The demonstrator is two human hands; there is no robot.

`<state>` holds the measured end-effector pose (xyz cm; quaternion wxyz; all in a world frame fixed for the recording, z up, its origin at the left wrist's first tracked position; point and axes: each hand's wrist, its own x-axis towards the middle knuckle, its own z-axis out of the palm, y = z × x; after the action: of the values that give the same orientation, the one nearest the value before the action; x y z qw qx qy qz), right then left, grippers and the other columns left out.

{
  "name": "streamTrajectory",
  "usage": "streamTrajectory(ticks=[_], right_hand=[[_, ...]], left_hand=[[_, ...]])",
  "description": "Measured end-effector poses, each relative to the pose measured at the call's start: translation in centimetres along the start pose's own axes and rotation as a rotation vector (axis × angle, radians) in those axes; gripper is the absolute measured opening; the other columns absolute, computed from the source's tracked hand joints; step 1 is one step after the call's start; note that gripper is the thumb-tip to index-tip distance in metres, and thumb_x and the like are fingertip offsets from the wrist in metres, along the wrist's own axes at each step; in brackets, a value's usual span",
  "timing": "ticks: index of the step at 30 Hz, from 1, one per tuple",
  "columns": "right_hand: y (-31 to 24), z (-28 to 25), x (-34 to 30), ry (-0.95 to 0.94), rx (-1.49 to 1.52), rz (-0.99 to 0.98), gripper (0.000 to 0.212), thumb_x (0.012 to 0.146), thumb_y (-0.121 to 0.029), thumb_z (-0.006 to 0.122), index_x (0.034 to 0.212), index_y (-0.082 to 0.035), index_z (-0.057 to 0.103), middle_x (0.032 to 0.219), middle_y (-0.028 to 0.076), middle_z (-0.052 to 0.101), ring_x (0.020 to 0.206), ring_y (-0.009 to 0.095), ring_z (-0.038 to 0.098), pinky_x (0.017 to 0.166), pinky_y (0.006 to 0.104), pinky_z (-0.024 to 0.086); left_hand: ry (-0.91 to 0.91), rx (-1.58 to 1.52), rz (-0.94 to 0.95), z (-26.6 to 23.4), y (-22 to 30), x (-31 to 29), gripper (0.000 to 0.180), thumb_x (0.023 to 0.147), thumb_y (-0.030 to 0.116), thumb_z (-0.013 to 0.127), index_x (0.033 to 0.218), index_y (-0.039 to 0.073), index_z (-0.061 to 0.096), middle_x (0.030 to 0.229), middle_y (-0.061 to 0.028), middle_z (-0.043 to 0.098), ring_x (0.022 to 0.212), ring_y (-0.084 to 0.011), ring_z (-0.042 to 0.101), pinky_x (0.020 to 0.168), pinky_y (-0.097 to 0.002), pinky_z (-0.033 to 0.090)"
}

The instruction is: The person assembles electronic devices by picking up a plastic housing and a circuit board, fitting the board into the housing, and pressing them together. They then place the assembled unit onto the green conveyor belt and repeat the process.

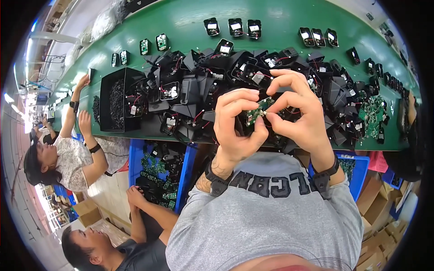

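Raised over the near side of the green table, my left hand (240, 123) pinches a small green circuit board (253, 116) between thumb and fingers. My right hand (294, 108) meets it from the other side, thumb and index fingertip closed at a small pale connector (263, 113) by the board's edge. Whether a wire runs from that connector is too small to tell. Beneath and beyond both hands spreads a heap of black plastic housings (194, 88), many with red and black wires.
A black box of small dark parts (105, 106) stands left of the heap. Loose circuit boards (373, 115) are piled right. Several open housings (235, 28) line the far side. Blue bins (183, 176) sit below the table edge. Two co-workers (81, 162) are at the left.
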<state>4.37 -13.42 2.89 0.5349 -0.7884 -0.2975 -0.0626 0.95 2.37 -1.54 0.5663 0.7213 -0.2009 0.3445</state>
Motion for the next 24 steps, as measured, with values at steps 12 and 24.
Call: streamTrajectory(ticks=[12, 24], right_hand=[[0.1, -0.3, -0.3, -0.053, 0.078, -0.011, 0.010, 0.063, -0.001, 0.068, 0.067, -0.003, 0.059, 0.095, 0.006, 0.064, 0.118, 0.031, 0.054, 0.095, 0.0410, 0.043], [0.8, -0.8, 0.4, -0.208, 0.189, 0.120, 0.010, 0.070, -0.001, 0.068, 0.074, 0.002, 0.060, 0.096, 0.011, 0.063, 0.108, 0.029, 0.058, 0.092, 0.0388, 0.044]], left_hand=[[0.005, -0.001, 0.028, 0.4, 0.2, -0.2, 0.038, 0.062, -0.006, 0.064, 0.098, 0.003, 0.055, 0.101, -0.0134, 0.059, 0.095, -0.0279, 0.060, 0.082, -0.0370, 0.050], [-0.100, 0.188, 0.034, -0.1, 0.1, -0.1, 0.039, 0.060, -0.006, 0.066, 0.096, 0.005, 0.057, 0.099, -0.0120, 0.061, 0.092, -0.0281, 0.060, 0.080, -0.0373, 0.050]])
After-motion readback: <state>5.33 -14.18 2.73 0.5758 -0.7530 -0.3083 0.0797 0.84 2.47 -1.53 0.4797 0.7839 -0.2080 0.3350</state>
